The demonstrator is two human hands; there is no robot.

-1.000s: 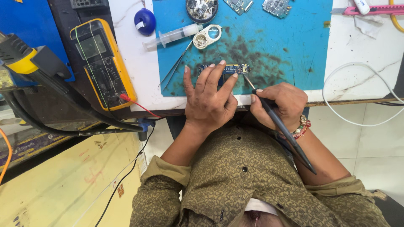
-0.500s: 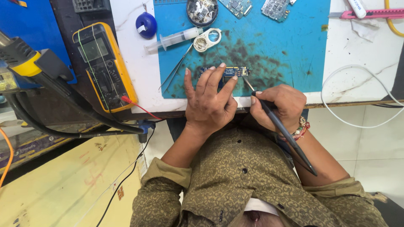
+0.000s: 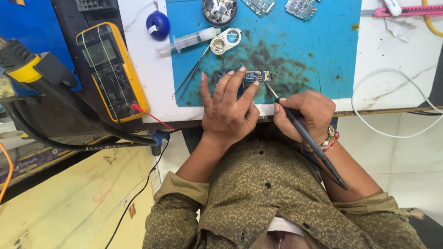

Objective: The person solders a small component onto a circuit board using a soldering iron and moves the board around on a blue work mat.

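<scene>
On the white marble bench (image 3: 397,50), I see little change from half a second ago: both hands sit where they were, the board has not shifted, and the dark tool keeps the same slant. Only the left fingers look a touch more spread.

Going from big to small, the blue work mat (image 3: 314,50) covers the middle of the bench, blackened with smudges near its front edge. Left of it the yellow multimeter (image 3: 113,69) lies on a dark slab, its red lead trailing off the bench. A white cable (image 3: 369,124) loops off the right side.

My left hand (image 3: 228,108) lies flat on the mat's front edge, fingers (image 3: 232,85) open and fanned, holding nothing; their tips press down on the left part of the small blue circuit board (image 3: 253,76). The board's right end sticks out uncovered beyond the middle finger.

My right hand (image 3: 304,115) is closed around a dark soldering iron (image 3: 307,138), pen-style, its shaft running back over the wrist. Its thin tip comes up just beside the board's right end; I cannot tell whether it touches.

Further back, a syringe (image 3: 189,40) and tweezers (image 3: 191,74) lie near the mat's left edge, and a white loupe (image 3: 226,42) sits on the mat, well apart from the hands.
</scene>
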